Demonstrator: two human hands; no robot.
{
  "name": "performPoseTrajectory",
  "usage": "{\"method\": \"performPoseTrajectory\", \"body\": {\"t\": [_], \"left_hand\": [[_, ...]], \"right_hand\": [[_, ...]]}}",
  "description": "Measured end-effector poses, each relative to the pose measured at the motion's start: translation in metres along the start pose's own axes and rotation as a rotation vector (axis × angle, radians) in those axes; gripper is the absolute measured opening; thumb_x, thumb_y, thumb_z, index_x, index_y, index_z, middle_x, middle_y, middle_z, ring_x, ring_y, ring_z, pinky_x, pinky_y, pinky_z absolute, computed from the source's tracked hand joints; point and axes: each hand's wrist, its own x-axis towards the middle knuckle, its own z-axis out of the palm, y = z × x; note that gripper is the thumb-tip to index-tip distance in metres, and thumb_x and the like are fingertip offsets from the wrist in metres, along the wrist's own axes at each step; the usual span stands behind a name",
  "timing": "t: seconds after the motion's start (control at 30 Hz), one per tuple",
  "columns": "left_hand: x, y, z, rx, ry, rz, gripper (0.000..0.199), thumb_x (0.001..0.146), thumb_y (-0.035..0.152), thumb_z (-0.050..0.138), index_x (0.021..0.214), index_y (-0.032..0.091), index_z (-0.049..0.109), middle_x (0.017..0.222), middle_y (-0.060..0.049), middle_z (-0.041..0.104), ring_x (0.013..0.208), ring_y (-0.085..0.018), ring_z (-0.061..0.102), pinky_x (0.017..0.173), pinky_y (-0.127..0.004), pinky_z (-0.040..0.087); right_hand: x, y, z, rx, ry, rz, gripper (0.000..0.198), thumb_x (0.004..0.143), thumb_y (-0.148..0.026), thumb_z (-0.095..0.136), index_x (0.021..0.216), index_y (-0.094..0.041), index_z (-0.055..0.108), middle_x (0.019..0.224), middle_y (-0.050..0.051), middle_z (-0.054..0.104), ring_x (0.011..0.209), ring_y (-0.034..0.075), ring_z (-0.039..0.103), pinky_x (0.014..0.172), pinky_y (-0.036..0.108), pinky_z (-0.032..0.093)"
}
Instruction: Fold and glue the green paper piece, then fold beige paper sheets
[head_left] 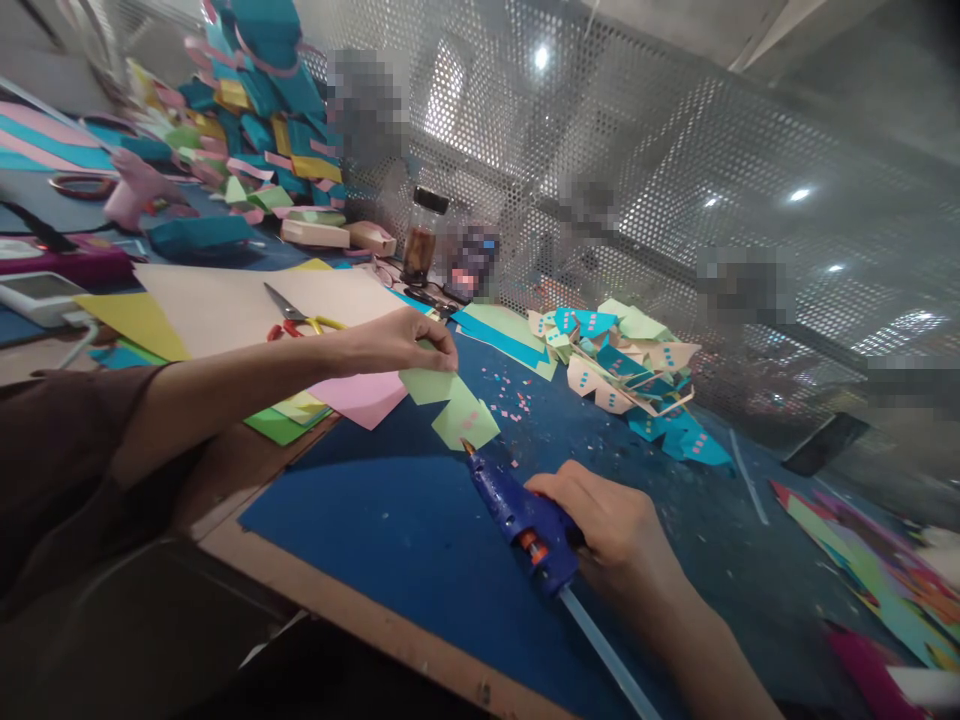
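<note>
My left hand (420,343) pinches the upper end of a light green paper cutout (450,405), whose lower part bears small pink squares. In my right hand (600,505) is a blue hot glue gun (517,520), my fingers wrapped around its handle. The gun's nozzle is at the lower edge of the cutout; whether it touches the paper I cannot tell. A long translucent glue stick (607,650) sticks out of the gun's back. Tiny pink and blue paper squares (514,395) lie scattered beside the cutout on the blue tabletop (360,540).
A pile of folded paper pieces (637,365) lies at the back right. Scissors (296,318) rest on cream paper (202,300) at the left. Behind stand a lidded jar (424,240) and a large heap of coloured paper shapes (262,130). A perforated metal screen (510,130) borders the table.
</note>
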Motion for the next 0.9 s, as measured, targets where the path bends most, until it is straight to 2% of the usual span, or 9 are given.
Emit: {"method": "performPoseTrajectory", "body": {"t": [0.27, 0.9], "left_hand": [[-0.0032, 0.0095, 0.0031, 0.018, 0.012, -0.019, 0.018, 0.073, 0.038, 0.072, 0.075, 0.020, 0.074, 0.075, -0.005, 0.069, 0.067, -0.018, 0.058, 0.058, -0.024, 0.041], [-0.0011, 0.0033, 0.0013, 0.002, -0.014, -0.004, 0.013, 0.070, 0.033, 0.074, 0.075, 0.022, 0.076, 0.076, -0.004, 0.070, 0.068, -0.018, 0.059, 0.059, -0.024, 0.041]], "right_hand": [[-0.0025, 0.0013, 0.0039, -0.025, -0.020, -0.011, 0.021, 0.094, -0.016, 0.050, 0.107, -0.019, 0.065, 0.081, 0.003, 0.061, 0.067, 0.014, 0.056, 0.060, 0.026, 0.040], [-0.0019, 0.0005, 0.0043, -0.073, -0.010, -0.019, 0.020, 0.097, -0.020, 0.049, 0.106, -0.019, 0.066, 0.080, 0.004, 0.061, 0.067, 0.014, 0.057, 0.060, 0.027, 0.042]]}}
